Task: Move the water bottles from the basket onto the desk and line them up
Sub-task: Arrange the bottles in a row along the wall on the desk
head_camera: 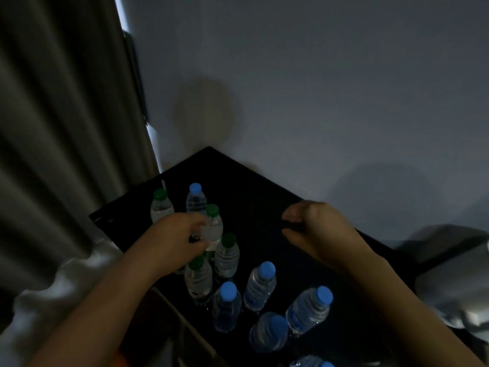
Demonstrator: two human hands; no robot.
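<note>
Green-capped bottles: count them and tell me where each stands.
4. Far-left bottle near the curtain; one bottle held by the left hand; two nearer bottles. The arm may hide more.

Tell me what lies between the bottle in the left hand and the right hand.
Only bare black desk separates the green-capped bottle from the right hand in the head view.

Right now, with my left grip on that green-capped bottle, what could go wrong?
1. Your left grip holds the green-capped bottle in a tight cluster; shifting it could topple the neighbouring bottle.
2. Your left wrist passes right beside the nearest green-capped bottle, so pulling back may clip it.
3. The light is dim and the desk dark, so its edges are hard to judge.
</note>
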